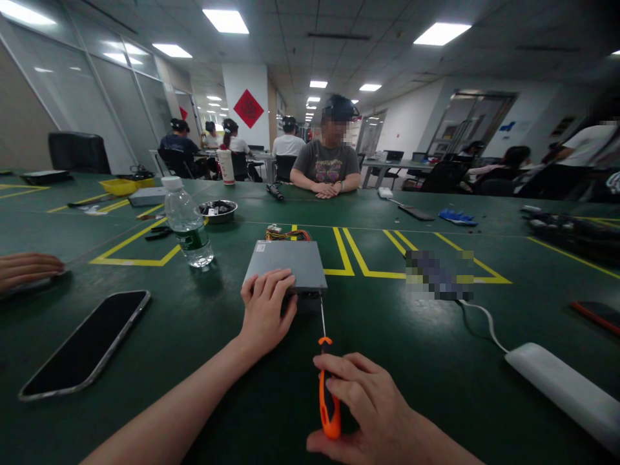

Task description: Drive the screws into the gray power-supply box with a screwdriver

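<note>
A grey metal computer power supply (285,261) lies on the green table, with a bundle of coloured wires (290,235) at its far side. My left hand (267,303) rests on its near left edge, fingers spread over the top and thumb along the front face. In my right hand (358,394) is an orange and black screwdriver (330,407), gripped by its handle. The shaft points away from me, and its tip meets or nearly meets the right end of the front face. Whether a screw sits under the tip is too small to tell.
Left of the power supply stand a water bottle (188,226) and a metal bowl (217,210) of dark small parts. A phone (87,345) lies nearer, beside another person's hand (29,270). At right is a white power strip (557,381) with a cable. Opposite sits a person (329,161).
</note>
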{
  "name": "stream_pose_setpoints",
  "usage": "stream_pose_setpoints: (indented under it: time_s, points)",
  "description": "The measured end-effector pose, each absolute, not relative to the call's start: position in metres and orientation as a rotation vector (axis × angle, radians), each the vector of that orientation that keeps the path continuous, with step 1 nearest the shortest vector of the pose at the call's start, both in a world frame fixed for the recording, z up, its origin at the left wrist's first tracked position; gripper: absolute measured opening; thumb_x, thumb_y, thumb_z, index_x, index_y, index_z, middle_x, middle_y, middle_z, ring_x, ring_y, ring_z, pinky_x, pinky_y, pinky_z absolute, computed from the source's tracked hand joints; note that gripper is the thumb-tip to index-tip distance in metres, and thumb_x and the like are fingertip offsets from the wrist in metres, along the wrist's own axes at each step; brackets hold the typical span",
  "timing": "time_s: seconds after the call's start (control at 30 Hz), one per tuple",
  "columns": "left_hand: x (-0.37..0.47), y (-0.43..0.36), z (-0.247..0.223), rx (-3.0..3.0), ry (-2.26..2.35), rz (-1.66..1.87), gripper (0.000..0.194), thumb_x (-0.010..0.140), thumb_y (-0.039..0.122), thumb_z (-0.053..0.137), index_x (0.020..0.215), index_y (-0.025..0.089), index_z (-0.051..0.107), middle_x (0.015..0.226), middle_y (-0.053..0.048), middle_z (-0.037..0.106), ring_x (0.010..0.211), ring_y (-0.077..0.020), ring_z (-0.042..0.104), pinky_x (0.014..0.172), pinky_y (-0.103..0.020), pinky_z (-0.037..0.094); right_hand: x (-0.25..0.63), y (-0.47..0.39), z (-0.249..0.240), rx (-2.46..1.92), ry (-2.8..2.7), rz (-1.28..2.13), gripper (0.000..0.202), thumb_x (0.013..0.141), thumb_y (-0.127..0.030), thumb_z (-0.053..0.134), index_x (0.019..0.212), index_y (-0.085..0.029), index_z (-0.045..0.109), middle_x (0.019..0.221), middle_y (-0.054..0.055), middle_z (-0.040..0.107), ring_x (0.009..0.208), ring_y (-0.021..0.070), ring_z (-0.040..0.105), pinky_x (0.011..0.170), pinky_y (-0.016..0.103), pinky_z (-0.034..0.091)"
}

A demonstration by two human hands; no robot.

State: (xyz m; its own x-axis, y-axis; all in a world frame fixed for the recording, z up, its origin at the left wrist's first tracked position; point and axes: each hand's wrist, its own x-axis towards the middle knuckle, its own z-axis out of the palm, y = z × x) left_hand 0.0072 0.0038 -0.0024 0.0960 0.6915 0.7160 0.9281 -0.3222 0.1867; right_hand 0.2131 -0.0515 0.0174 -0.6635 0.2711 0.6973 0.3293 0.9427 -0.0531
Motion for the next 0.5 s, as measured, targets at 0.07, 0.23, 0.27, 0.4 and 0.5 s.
stream_pose_setpoints:
  time_s: [0.07, 0.23, 0.27, 0.4, 0.5]
  points:
    - [0.0072, 0.0039, -0.0022, -2.067, -1.6, -1.068, 0.027, 0.083, 0.025, 0.049, 0.11, 0.026, 0.05, 0.12, -0.003, 0.058, 0.114, -0.0215, 0.047, 0.099, -0.044, 0.022, 0.2125, -0.0523, 0.0196, -0.43, -2.391, -0.083, 0.038, 0.092, -0.047, 0.041, 0.103, -0.012, 0.052, 0.101, 0.015, 0.066, 0.091, 0.0198, 0.064, 0.076, 0.032, 0.05]
    - [0.0072, 0.0033, -0.0019, -2.072, -1.604, -1.071, 0.027, 0.083, 0.024, 0.05, 0.11, 0.026, 0.05, 0.12, -0.003, 0.058, 0.115, -0.0214, 0.047, 0.099, -0.043, 0.021, 0.2089, -0.0545, 0.0212, -0.422, -2.462, -0.138, 0.031, 0.095, -0.038, 0.039, 0.105, -0.014, 0.056, 0.103, 0.015, 0.065, 0.085, 0.0185, 0.065, 0.07, 0.031, 0.05]
    - [0.0071, 0.0032, -0.0021, -2.071, -1.604, -1.071, 0.027, 0.083, 0.024, 0.05, 0.11, 0.026, 0.05, 0.12, -0.003, 0.058, 0.115, -0.0212, 0.047, 0.1, -0.043, 0.021, 0.2089, -0.0546, 0.0201, -0.416, -2.436, -0.145, 0.031, 0.094, -0.038, 0.04, 0.101, -0.013, 0.056, 0.102, 0.015, 0.065, 0.083, 0.0181, 0.065, 0.069, 0.03, 0.05]
    - [0.0073, 0.0032, -0.0026, -2.067, -1.602, -1.071, 0.027, 0.083, 0.024, 0.05, 0.11, 0.025, 0.05, 0.12, -0.002, 0.058, 0.115, -0.0209, 0.047, 0.1, -0.043, 0.021, 0.211, -0.0549, 0.0173, -0.421, -2.344, -0.118, 0.031, 0.094, -0.042, 0.041, 0.095, -0.013, 0.052, 0.1, 0.015, 0.066, 0.089, 0.0184, 0.065, 0.073, 0.029, 0.05]
    - [0.0078, 0.0035, -0.0022, -2.063, -1.595, -1.075, 0.027, 0.083, 0.024, 0.05, 0.11, 0.025, 0.05, 0.12, -0.003, 0.058, 0.114, -0.021, 0.048, 0.1, -0.043, 0.021, 0.2117, -0.0554, 0.0196, -0.442, -2.4, -0.074, 0.034, 0.093, -0.044, 0.041, 0.103, -0.013, 0.052, 0.102, 0.014, 0.065, 0.092, 0.019, 0.063, 0.076, 0.03, 0.05]
